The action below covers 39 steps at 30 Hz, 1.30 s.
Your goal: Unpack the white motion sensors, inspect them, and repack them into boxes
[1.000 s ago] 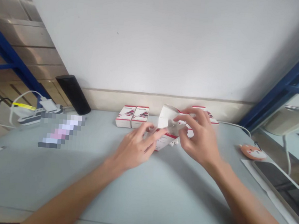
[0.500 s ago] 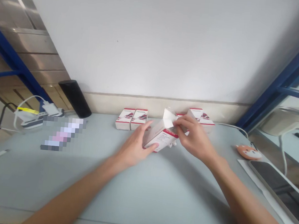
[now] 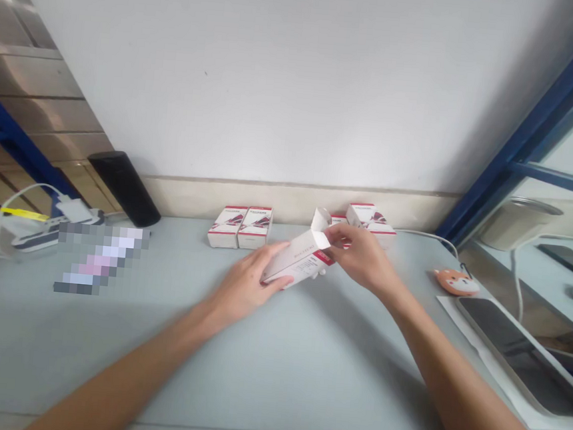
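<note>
My left hand (image 3: 245, 278) is closed round the lower end of a white and red cardboard box (image 3: 295, 256), thumb in front. The box is tilted, its open top leaning to the right with a white flap standing up. At that opening is my right hand (image 3: 358, 255), its fingers pinched together; whatever they hold is hidden. A small white object (image 3: 322, 272) peeks out behind the box, too covered to name. Two similar closed boxes (image 3: 254, 228) stand side by side behind my left hand. Beyond my right hand sits another such box (image 3: 371, 217), partly covered.
On the left are a power strip (image 3: 39, 230), a blurred-out flat object (image 3: 102, 262) and a black cylinder (image 3: 126, 187) by the wall. To the right lie an orange animal-faced pouch (image 3: 456, 282) and a dark-topped flat device (image 3: 525, 353). A white cable (image 3: 430, 236) runs along the back.
The box has tipped further over to the right in my left hand. My right fingers remain at its opening. The whole view has shifted slightly.
</note>
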Available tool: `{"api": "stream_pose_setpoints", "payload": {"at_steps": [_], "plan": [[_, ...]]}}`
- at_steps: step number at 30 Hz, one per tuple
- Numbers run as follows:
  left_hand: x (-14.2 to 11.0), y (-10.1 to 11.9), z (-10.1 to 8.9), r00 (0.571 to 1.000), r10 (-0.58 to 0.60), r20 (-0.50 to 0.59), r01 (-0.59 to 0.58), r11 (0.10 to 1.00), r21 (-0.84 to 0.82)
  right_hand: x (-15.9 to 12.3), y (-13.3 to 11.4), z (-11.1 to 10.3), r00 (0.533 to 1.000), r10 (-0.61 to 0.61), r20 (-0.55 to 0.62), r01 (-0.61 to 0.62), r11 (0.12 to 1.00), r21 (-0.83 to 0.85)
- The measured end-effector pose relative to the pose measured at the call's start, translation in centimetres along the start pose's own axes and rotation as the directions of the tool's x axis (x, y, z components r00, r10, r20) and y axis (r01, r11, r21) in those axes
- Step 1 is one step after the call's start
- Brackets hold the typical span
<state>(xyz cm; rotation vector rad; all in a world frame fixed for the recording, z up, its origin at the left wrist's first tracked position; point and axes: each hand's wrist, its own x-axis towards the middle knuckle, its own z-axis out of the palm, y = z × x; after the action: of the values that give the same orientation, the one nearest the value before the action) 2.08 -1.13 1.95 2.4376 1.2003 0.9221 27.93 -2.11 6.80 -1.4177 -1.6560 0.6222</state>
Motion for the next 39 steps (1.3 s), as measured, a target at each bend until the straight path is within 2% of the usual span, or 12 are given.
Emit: {"api": "stream_pose_setpoints", "payload": {"at_steps": [3,6,12,14,17,22,27,29,31,35,37,39], "plan": [[0.0,-0.2,0.1,0.998,0.052,-0.027,-0.052,0.999,0.017,0.2,0.3,-0.1,0.998,0.057,0.04,-0.059,0.997,0.04],[0.0,-0.5,0.1,0.997,0.065,-0.05,-0.064,0.998,0.019,0.4,0.7,0.1,0.996,0.065,0.066,-0.072,0.99,0.118],[0.3,-0.1,-0.3,0.999,-0.006,-0.037,0.007,0.999,0.037,0.7,0.9,0.7,0.988,0.151,0.004,-0.146,0.946,0.288],[0.4,0.3,-0.4,0.999,-0.024,-0.033,0.025,0.999,0.03,0.6,0.8,0.6,0.989,0.111,-0.101,-0.084,0.966,0.244],[0.4,0.9,-0.6,0.999,0.004,-0.047,-0.003,1.0,0.022,0.6,0.8,0.4,0.974,-0.016,-0.228,0.047,0.991,0.128],[0.7,1.3,-1.1,0.994,0.069,-0.085,-0.068,0.998,0.019,0.6,0.7,0.1,0.952,-0.109,-0.285,0.152,0.979,0.134],[0.8,1.4,-1.7,0.983,0.143,-0.116,-0.139,0.989,0.041,0.1,0.0,0.2,0.93,-0.104,-0.352,0.174,0.969,0.174],[0.8,1.3,-1.9,0.971,0.186,-0.151,-0.178,0.982,0.064,-0.1,-0.2,0.2,0.912,-0.097,-0.398,0.173,0.972,0.16],[0.9,1.1,-2.1,0.957,0.225,-0.184,-0.211,0.973,0.092,0.0,0.1,0.0,0.87,-0.112,-0.479,0.189,0.975,0.116],[1.0,0.2,-3.1,0.952,0.215,-0.219,-0.194,0.974,0.115,1.0,2.1,-1.5,0.698,-0.147,-0.701,0.219,0.976,0.014],[1.1,-0.4,-4.0,0.961,0.162,-0.225,-0.138,0.983,0.118,1.5,3.3,-2.4,0.679,-0.087,-0.729,0.204,0.976,0.074],[1.3,-1.0,-4.9,0.971,0.128,-0.201,-0.104,0.986,0.126,1.8,3.9,-2.9,0.705,0.015,-0.709,0.17,0.967,0.19]]}}
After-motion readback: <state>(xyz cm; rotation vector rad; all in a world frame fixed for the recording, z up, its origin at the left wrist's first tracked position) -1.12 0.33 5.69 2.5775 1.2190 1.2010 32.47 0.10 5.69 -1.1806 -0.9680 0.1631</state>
